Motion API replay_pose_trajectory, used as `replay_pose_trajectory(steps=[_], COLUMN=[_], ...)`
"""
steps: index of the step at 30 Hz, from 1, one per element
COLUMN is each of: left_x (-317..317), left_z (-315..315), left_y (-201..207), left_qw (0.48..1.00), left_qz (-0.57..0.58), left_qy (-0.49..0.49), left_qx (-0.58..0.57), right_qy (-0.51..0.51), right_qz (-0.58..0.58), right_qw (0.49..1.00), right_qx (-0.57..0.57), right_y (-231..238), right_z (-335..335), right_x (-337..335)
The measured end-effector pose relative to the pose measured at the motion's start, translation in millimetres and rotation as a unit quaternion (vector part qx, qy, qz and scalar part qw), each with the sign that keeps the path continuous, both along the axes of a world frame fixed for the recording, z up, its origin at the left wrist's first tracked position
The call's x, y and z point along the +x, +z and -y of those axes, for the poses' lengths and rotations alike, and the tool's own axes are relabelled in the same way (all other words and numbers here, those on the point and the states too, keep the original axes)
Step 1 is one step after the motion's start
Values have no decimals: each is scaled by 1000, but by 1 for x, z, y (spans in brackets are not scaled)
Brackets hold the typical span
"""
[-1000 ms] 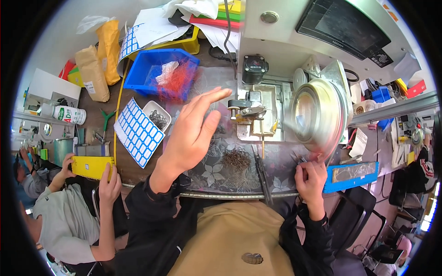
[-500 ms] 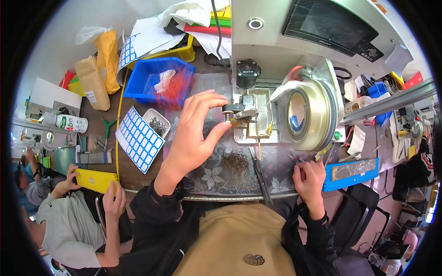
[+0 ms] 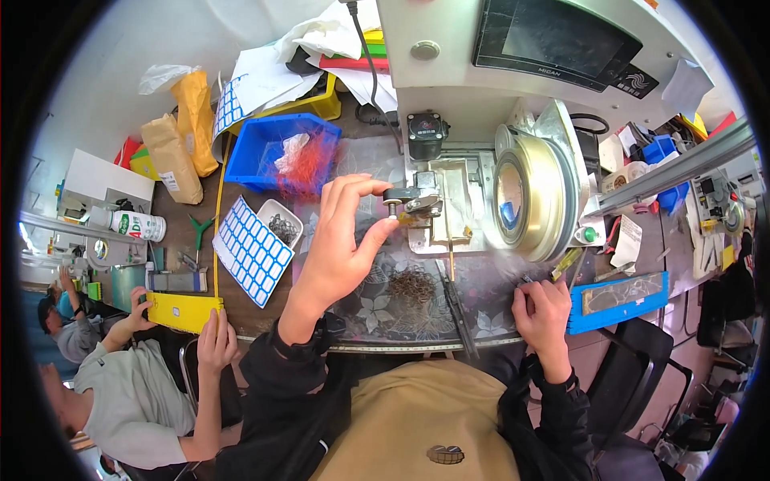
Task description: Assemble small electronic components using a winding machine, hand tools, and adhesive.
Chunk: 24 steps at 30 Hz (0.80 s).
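My left hand [image 3: 341, 240] reaches up to the small metal mechanism [image 3: 427, 200] of a bench machine. Its thumb and fingers curl around a black lever [image 3: 399, 194] with a short pin below. Lower right, my right hand [image 3: 543, 311] rests at the table edge with fingers curled in; a thin dark tip shows beside them, but what they hold is unclear. Between the hands lie a tangle of thin dark wire pieces [image 3: 411, 286] and dark slender tweezers [image 3: 455, 309]. A large pale-gold reel [image 3: 513, 192] stands right of the mechanism.
Left are a blue bin [image 3: 249, 156] with red threads, a white dish [image 3: 295, 215] of small rings and a label sheet [image 3: 250, 252]. A blue tray [image 3: 622, 303] lies right of my right hand. At far left, a co-worker holds a yellow case [image 3: 183, 313].
The view has shifted slightly, carrying the scene a little. Beneath the lever, a spring coil showed before; a smoother pin shows now. My right hand keeps its curled pose.
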<state>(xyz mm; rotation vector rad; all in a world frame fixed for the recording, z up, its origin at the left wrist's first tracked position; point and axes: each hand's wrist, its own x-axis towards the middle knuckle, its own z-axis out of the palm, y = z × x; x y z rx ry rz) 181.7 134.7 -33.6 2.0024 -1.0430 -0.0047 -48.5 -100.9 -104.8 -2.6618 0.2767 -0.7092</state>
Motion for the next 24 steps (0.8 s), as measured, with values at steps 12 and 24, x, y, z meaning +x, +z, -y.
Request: replay_pose_trajectory(steps=[12, 24], left_x=[7, 2], left_z=[-1, 2], left_y=[-5, 4], left_qw=[999, 999], left_qz=[17, 16], left_qy=[-24, -25], left_qx=[-13, -15], right_qy=[2, -4], right_qz=[-8, 5], right_qw=[1000, 1000], right_qx=[0, -3], right_y=[-4, -4], right_z=[2, 1], right_x=[2, 0])
